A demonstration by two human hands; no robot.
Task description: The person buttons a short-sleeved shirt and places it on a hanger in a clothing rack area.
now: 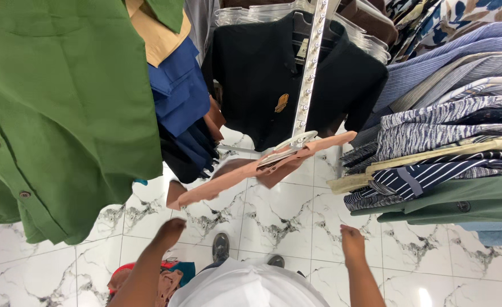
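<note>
My left hand [170, 231] and my right hand [352, 237] are both raised below a salmon-pink shirt [251, 170]. The shirt hangs on a clear hanger [289, 145] from a white pegged display arm [309, 68]. Neither hand touches the shirt; the left hand is a little under its lower left end, the right hand lower and to the right. Both hands look empty, with fingers loosely curled. A black shirt [262, 74] with a small gold emblem hangs behind the pink one.
A green buttoned shirt [63, 113] hangs close at the left, with blue shirts [180, 91] beside it. A row of striped and patterned shirts [450, 131] fills the right. Below is a white marbled tile floor [285, 222], my shoes, and a heap of coloured clothes [168, 276].
</note>
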